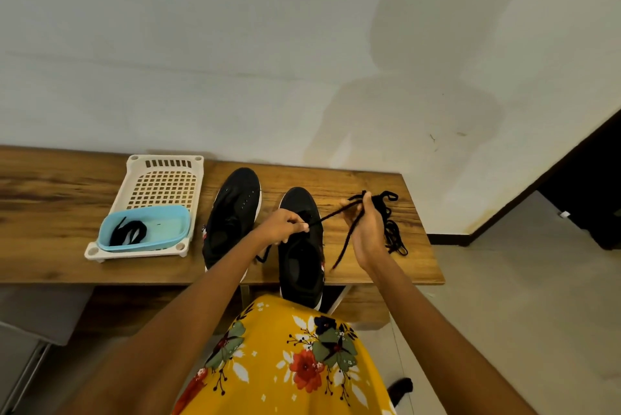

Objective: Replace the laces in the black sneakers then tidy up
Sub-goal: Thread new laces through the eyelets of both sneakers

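- Clearly the black lace (339,211) was light and limp; it ran from the left hand (280,230), which pinched it over the right sneaker (302,246), to the right hand (364,226), whose fingers curled round it.
- Probably best gripped near its stiff tip.
- Beyond the right hand, its slack lay heaped on the wooden bench (50,196).
- Another lace (129,234) lay in the blue tub (148,246), inside a white basket (164,162).
- Behind stood a pale wall (235,45).

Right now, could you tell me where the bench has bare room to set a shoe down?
Bare wood lies left of the white basket on the bench. The right end is crowded: both sneakers and loose laces.
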Action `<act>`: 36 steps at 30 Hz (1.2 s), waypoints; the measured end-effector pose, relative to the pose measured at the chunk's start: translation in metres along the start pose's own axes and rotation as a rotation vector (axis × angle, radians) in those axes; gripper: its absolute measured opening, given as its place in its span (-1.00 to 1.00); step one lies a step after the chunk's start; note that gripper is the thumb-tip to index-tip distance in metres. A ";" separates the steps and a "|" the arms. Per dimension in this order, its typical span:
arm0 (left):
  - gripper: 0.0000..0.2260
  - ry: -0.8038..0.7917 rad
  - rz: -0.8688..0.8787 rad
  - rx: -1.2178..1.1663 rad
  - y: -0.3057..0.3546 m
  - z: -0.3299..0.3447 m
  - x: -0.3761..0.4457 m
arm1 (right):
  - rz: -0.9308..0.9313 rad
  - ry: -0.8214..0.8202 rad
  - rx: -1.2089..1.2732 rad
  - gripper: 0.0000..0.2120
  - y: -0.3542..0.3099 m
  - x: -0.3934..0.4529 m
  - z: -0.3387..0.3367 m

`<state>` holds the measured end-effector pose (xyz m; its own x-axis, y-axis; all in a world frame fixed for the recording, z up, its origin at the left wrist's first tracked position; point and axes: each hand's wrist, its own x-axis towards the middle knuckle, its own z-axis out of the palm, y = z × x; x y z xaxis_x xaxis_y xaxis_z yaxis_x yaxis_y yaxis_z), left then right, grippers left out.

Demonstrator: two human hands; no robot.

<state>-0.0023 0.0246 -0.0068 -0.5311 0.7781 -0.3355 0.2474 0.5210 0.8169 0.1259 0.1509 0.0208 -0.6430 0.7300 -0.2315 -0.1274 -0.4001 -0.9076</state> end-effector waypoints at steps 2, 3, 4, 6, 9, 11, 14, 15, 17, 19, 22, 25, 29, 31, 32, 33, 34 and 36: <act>-0.86 -0.012 -0.015 0.001 0.001 -0.001 0.001 | -0.041 -0.105 -0.228 -0.66 -0.002 0.000 -0.001; -0.85 -0.021 -0.021 0.004 0.002 -0.001 0.002 | -0.065 -0.192 -0.415 -0.67 0.000 -0.002 -0.001; -0.84 -0.029 -0.027 0.008 0.003 -0.002 0.002 | -0.085 -0.293 -0.588 -0.69 0.003 -0.004 0.000; -0.81 -0.040 -0.040 -0.003 0.005 -0.004 0.001 | -0.119 -0.487 -0.873 -0.75 0.012 -0.001 -0.001; -0.79 -0.041 -0.053 -0.041 0.005 -0.004 0.002 | -0.192 -0.611 -1.127 -0.87 0.025 0.008 -0.004; -0.79 -0.052 -0.054 -0.055 0.003 -0.005 0.003 | -0.262 -0.603 -1.188 -0.88 0.030 0.012 -0.005; -0.79 -0.080 -0.053 -0.085 -0.002 -0.007 0.004 | -0.303 -0.532 -1.173 -0.84 0.032 0.012 -0.002; -0.79 -0.087 -0.051 -0.109 -0.004 -0.007 0.004 | -0.283 -0.499 -1.143 -0.85 0.033 0.012 -0.002; -0.79 -0.096 -0.049 -0.161 -0.006 -0.009 0.004 | -0.248 -0.456 -1.108 -0.86 0.033 0.013 0.000; -0.79 -0.103 -0.053 -0.188 -0.008 -0.011 0.005 | -0.224 -0.435 -1.091 -0.87 0.033 0.014 0.001; -0.80 -0.132 -0.047 -0.222 -0.011 -0.012 0.006 | -0.178 -0.407 -1.053 -0.88 0.032 0.014 0.000; -0.80 -0.152 -0.040 -0.249 -0.014 -0.012 0.004 | -0.112 -0.362 -0.945 -0.92 0.034 0.014 -0.002; -0.81 -0.135 -0.004 -0.197 -0.011 -0.011 0.001 | -0.095 -0.369 -0.907 -0.88 0.035 0.016 -0.005; -0.82 -0.114 0.007 -0.186 -0.010 -0.010 0.002 | -0.104 -0.405 -0.933 -0.93 0.034 0.018 -0.004; -0.83 -0.104 0.010 -0.184 -0.010 -0.009 0.002 | -0.102 -0.411 -0.938 -0.94 0.034 0.019 -0.003; -0.84 -0.097 0.015 -0.177 -0.010 -0.008 0.002 | -0.096 -0.414 -0.938 -0.95 0.033 0.019 -0.004; -0.86 -0.095 0.024 -0.162 -0.010 -0.008 0.002 | -0.090 -0.418 -0.931 -0.96 0.033 0.019 -0.004; -0.89 -0.086 0.059 -0.104 -0.010 -0.008 0.002 | -0.062 -0.414 -0.848 -0.97 0.032 0.018 -0.006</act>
<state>-0.0119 0.0182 -0.0117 -0.4454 0.8359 -0.3208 0.1882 0.4377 0.8792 0.1144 0.1549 -0.0141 -0.8914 0.4164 -0.1792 0.3161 0.2878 -0.9040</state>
